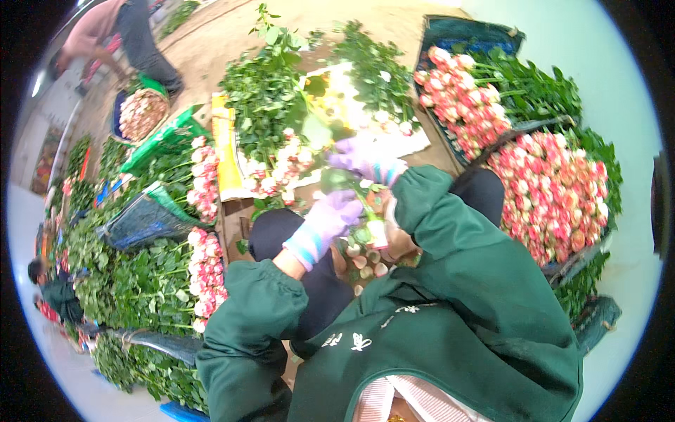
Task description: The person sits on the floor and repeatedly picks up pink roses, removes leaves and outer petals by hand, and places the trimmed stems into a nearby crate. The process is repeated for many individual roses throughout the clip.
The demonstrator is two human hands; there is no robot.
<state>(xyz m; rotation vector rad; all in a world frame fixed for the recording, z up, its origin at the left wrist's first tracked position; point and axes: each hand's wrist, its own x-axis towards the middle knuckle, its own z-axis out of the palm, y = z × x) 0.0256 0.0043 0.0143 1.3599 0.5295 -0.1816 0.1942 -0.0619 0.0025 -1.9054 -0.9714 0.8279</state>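
My left hand (333, 215), in a lavender knit glove, has its fingers closed at the stem of a pale rose (377, 234). That rose hangs head down above my lap. Just beyond it my right hand (364, 160), gloved alike, is blurred, its fingers bent near blurred green leaves (335, 180); whether it grips anything is unclear. In front of my knees, leafy roses with pink-and-white heads (269, 182) lie on a paper sheet (228, 158). Another leafy bunch (369, 66) lies to its right, partly washed out by glare.
Pink-and-white roses (553, 195) fill dark wraps on my right. More rose bundles (205, 274) lie along my left, beside green-edged wraps (153, 219). Loose petals (366, 264) lie between my feet. A person (121, 42) bends over a rose bundle (142, 115) at upper left.
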